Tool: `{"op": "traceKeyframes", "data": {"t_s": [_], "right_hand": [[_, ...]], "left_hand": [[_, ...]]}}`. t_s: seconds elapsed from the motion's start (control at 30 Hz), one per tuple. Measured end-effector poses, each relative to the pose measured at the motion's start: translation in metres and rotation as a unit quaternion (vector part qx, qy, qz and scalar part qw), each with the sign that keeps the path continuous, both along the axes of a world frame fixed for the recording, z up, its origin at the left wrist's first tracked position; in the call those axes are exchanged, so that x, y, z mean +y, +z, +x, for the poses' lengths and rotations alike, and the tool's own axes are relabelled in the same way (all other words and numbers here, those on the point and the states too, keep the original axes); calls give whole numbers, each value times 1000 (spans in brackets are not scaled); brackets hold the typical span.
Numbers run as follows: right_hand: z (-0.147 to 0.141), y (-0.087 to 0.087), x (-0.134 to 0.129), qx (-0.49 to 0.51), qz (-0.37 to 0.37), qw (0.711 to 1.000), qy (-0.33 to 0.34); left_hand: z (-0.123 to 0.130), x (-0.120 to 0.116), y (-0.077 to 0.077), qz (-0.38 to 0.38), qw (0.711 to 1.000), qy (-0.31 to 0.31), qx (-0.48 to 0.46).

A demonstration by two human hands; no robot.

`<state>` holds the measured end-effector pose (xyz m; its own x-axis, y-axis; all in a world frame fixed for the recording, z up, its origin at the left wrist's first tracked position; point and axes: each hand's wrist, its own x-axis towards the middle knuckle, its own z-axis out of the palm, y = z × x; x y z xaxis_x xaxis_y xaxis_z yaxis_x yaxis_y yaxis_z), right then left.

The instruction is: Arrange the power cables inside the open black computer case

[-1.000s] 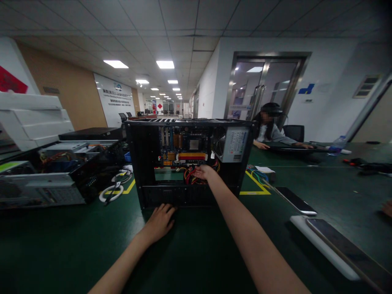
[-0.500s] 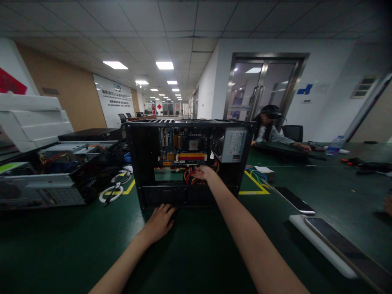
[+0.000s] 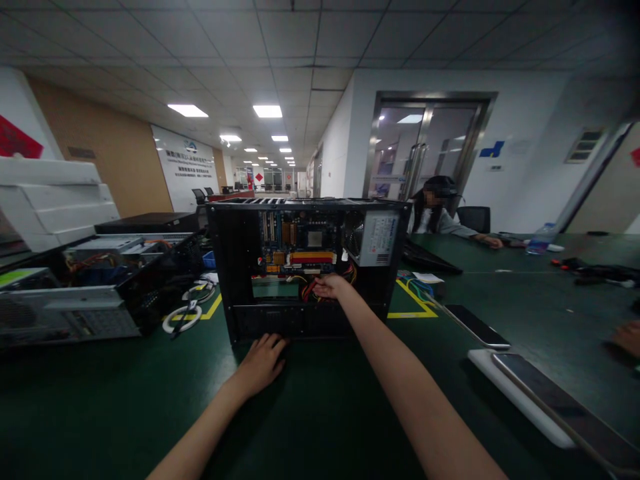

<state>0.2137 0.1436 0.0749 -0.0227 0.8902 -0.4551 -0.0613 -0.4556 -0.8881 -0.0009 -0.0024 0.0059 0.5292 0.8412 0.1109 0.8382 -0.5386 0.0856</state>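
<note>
A black computer case point(image 3: 300, 321) stands upright in front of me with its side off. Inside it I see the motherboard point(image 3: 280, 233) with red and yellow memory slots, and the power supply point(image 3: 379, 239) at the upper right. My right hand point(image 3: 330, 287) reaches into the lower part of the case, its fingers closed on a bundle of red, yellow and black power cables point(image 3: 306, 291). Part of that grip is hidden from view. My left hand point(image 3: 261, 363) lies on the green table at the foot of the case, fingers spread, holding nothing.
Another opened computer case point(image 3: 95, 287) lies at left, with a coiled white cable point(image 3: 183, 319) beside it. White boxes point(image 3: 55, 200) are stacked behind. To the right are phones point(image 3: 477, 325), a white slab point(image 3: 520, 400) and a water bottle point(image 3: 541, 239). A person point(image 3: 440, 210) sits across the table.
My right hand has shifted slightly left and down with the cables. The left hand has stayed in place. The person's dark flat object at the right has tilted and moved.
</note>
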Motion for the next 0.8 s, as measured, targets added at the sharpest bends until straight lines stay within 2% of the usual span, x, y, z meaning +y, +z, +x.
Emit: {"op": "traceKeyframes", "data": {"t_s": [0.23,0.33,0.4,0.47,0.63,0.73,0.8], "right_hand": [[7,-7,-4,-168,101,980,-16],[13,-7,-11,-233,160,959,-30],[18,-7,-17,-287,214,933,-43],[24,-7,-27,-349,277,894,-47],[35,-7,-68,-483,408,773,-51],[37,-9,-94,-540,475,693,-49],[38,-15,-106,-559,514,649,-34]], "left_hand": [[-1,0,-2,2,1000,-3,-11],[-1,1,-1,-2,1000,-2,-12],[-1,0,0,-4,1000,-2,-11],[-1,0,1,-6,1000,-3,-10],[-1,1,-2,2,1000,-2,-12],[-1,1,-3,6,1000,-6,-13],[-1,1,-2,5,1000,-4,-10]]}}
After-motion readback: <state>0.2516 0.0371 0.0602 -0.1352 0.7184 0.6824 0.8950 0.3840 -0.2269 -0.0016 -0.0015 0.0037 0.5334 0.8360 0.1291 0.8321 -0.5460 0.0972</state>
